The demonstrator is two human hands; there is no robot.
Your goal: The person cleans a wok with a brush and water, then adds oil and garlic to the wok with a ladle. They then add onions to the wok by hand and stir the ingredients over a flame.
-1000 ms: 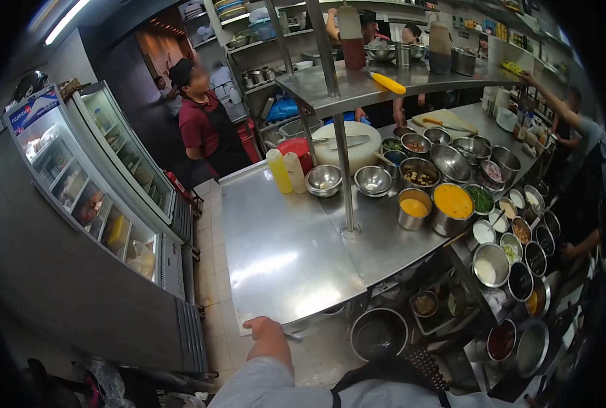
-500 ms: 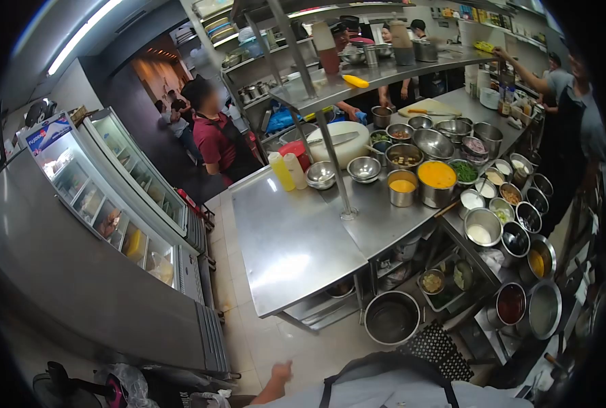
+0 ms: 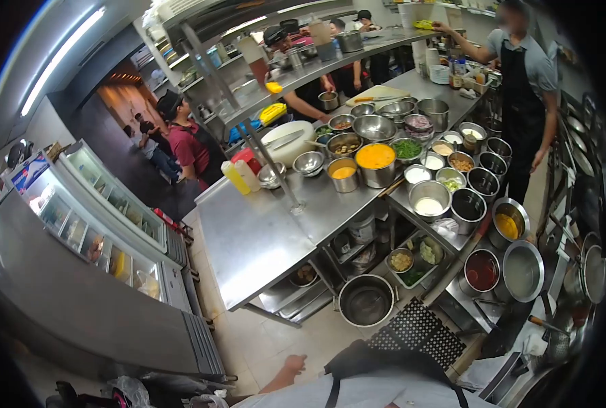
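Observation:
My left hand (image 3: pixel 293 364) hangs low in front of my body, over the tiled floor. Its fingers are loosely apart and nothing shows in them. Nearest to it is a large steel pot (image 3: pixel 366 300) on the floor beside the steel worktable (image 3: pixel 269 238); hand and pot do not touch. My right hand is out of view. Across the table stand several metal pots and bowls, among them a pot of orange liquid (image 3: pixel 375 156), a bowl of chopped greens (image 3: pixel 407 148) and a bowl of white liquid (image 3: pixel 430 205).
Lit glass-door fridges (image 3: pixel 102 238) line the left side. A black perforated mat (image 3: pixel 418 334) lies on the floor by the pot. At right are a pot of red sauce (image 3: pixel 482 270) and a co-worker in a dark apron (image 3: pixel 520 88). Another person in a red shirt (image 3: pixel 184 149) stands beyond the table.
My view has shifted toward the right, so the table and fridges sit further left. The co-worker at right is more fully visible. My left hand stays low, with nothing seen in it.

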